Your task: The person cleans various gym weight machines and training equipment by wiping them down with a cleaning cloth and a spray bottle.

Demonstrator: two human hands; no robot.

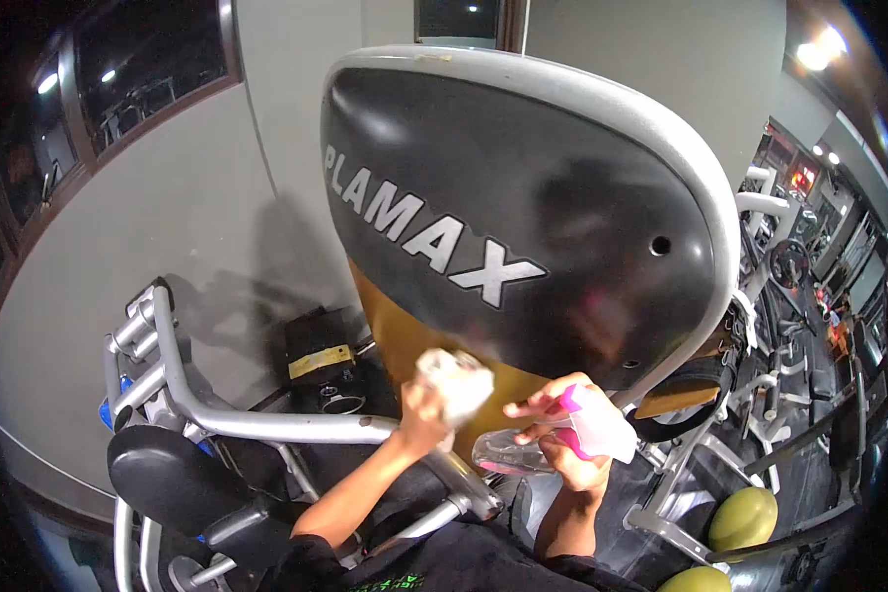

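Observation:
A gym machine's big black shroud (523,197) with white "PLAMAX" lettering and a silver rim fills the centre. My left hand (426,403) grips a crumpled white cloth (459,380) pressed against the yellow panel (395,340) just below the shroud. My right hand (562,444) holds a clear spray bottle (523,449) with a pink and white trigger head (597,424), tilted on its side, nozzle pointing right, close beside the cloth.
Silver tube frame (257,419) and a black pad (173,474) sit at lower left. A black weight stack with a yellow label (321,360) stands by the grey wall. Two green balls (745,518) lie at lower right. More gym machines stretch away on the right.

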